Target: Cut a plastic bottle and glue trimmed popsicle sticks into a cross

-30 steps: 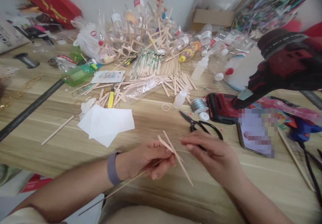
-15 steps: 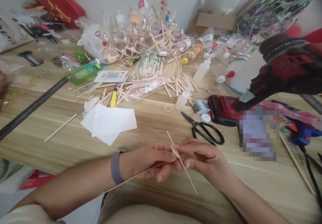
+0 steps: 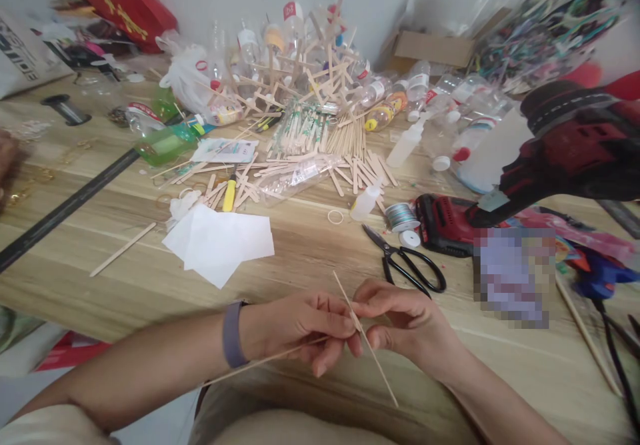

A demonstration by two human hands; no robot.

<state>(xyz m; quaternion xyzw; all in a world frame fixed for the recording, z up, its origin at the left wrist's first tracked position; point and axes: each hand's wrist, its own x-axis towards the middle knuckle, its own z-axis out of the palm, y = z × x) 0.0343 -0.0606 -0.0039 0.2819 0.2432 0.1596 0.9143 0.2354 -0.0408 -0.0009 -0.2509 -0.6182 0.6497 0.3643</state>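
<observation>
Thin wooden sticks meet in a cross between my hands, low in the middle of the head view. My left hand (image 3: 313,325) pinches them near the crossing; one long stick (image 3: 265,359) runs back under its palm toward the wrist, which wears a grey band. The crossing stick (image 3: 377,365) slants from upper left to lower right just past my left fingertips. My right hand (image 3: 400,318) has its thumb and forefinger at the crossing from the right, touching the sticks. How the sticks are joined is too small to tell.
Black scissors (image 3: 405,258) lie beyond my right hand, near a wire spool (image 3: 401,215) and a red-black power tool (image 3: 445,221). White paper sheets (image 3: 220,245) lie left of centre. Flat sticks (image 3: 357,171) and bottles pile at the back. Another person's hand (image 3: 6,158) shows at the left edge.
The view has shifted slightly. The short piece that stood out beside the crossing now lies closer along the slanting stick. Both hands remain at the crossing.
</observation>
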